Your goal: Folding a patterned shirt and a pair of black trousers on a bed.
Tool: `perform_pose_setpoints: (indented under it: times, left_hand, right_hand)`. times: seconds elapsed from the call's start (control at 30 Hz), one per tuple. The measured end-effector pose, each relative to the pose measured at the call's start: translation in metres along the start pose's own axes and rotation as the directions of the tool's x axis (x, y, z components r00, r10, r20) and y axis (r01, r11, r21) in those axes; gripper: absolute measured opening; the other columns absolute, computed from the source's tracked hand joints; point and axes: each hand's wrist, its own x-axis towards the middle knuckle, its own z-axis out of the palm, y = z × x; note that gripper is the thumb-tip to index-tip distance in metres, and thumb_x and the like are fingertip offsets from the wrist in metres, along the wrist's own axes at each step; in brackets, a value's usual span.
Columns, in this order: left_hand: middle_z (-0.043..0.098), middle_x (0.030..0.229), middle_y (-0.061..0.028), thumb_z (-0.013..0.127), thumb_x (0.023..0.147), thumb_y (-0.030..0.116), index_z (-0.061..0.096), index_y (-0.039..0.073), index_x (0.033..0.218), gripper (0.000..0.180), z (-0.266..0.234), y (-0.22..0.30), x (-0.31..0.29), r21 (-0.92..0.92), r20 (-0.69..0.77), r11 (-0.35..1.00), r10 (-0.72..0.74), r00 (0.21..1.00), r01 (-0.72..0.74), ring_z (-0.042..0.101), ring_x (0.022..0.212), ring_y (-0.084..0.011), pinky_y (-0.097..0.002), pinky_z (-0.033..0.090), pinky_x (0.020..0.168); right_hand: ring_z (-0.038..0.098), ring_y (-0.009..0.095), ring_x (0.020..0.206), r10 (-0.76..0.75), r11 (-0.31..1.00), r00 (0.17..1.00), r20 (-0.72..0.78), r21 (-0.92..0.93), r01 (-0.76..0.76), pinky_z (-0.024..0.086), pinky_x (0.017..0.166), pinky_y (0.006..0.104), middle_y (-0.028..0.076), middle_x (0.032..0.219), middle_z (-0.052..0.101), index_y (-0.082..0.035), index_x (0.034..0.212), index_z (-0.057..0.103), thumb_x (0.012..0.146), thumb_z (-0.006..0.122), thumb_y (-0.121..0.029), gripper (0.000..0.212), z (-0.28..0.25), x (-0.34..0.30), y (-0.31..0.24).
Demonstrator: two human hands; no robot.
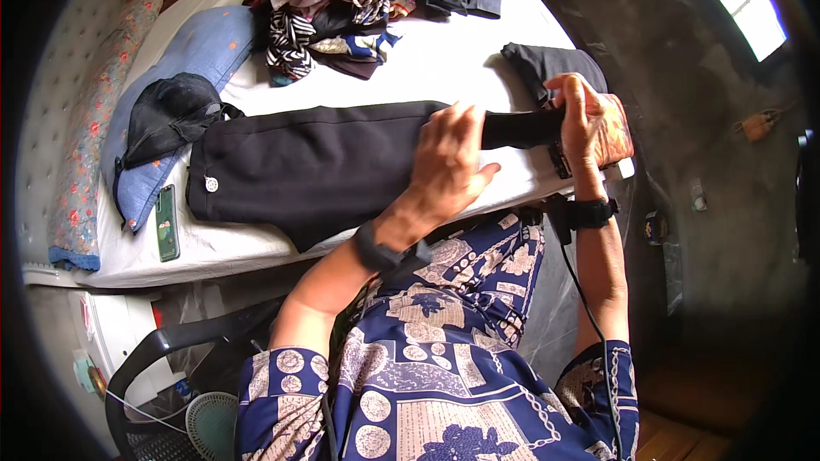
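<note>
A pair of black trousers lies lengthwise across the bed in front of me, folded to a single leg's width toward the right. My left hand lies palm down on its right part, thumb held apart. The narrow end of the cloth runs to my right hand, whose fingers are closed on it near the bed's right edge. A round whitish tag or emblem shows near the wide left end. Just behind my right hand is a folded black garment.
A heap of patterned clothes lies at the back of the bed. To the left are a blue pillow, a black cap-like item, a floral bolster and a phone. A black chair stands lower left.
</note>
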Motion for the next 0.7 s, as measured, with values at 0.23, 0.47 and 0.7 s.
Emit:
perform_pose_setpoints:
  times: [0.23,0.47,0.7]
  left_hand:
    - [0.064,0.078,-0.0165,0.071,0.076,0.021,0.055,0.002,0.103,0.037,0.032,-0.001,0.053,-0.163,-0.043,0.966,-0.210,0.977,0.201,0.064,0.072,-0.0365,-0.0444,0.051,0.063]
    - [0.046,0.054,0.0056,0.075,0.077,0.017,0.047,0.001,0.051,0.041,-0.049,-0.054,0.011,-0.366,-0.467,0.860,-0.501,0.729,0.356,0.037,0.050,-0.0069,-0.0313,0.031,0.045]
    - [0.064,0.088,-0.0106,0.080,0.074,0.023,0.059,-0.004,0.090,0.038,-0.098,-0.142,-0.102,-0.626,-0.492,0.456,-0.860,0.133,0.633,0.059,0.074,-0.0165,-0.0321,0.047,0.061]
  right_hand:
    - [0.058,0.028,0.075,-0.456,0.881,0.881,0.128,-0.074,0.467,0.047,0.071,0.0367,0.011,0.081,0.061,-0.002,0.102,0.061,0.084,0.061,-0.027,0.031,0.037,0.020,-0.039]
    - [0.057,0.014,0.071,-0.324,0.946,0.940,-0.102,-0.013,0.325,0.047,0.067,0.0253,0.008,0.085,0.059,0.001,0.105,0.059,0.079,0.063,0.006,0.027,0.057,-0.044,-0.014]
    - [0.057,0.034,0.087,0.134,0.991,0.904,0.405,-0.045,-0.127,0.047,0.071,0.0435,0.023,0.114,0.053,0.003,0.125,0.043,0.085,0.068,-0.035,0.060,0.113,-0.152,0.049]
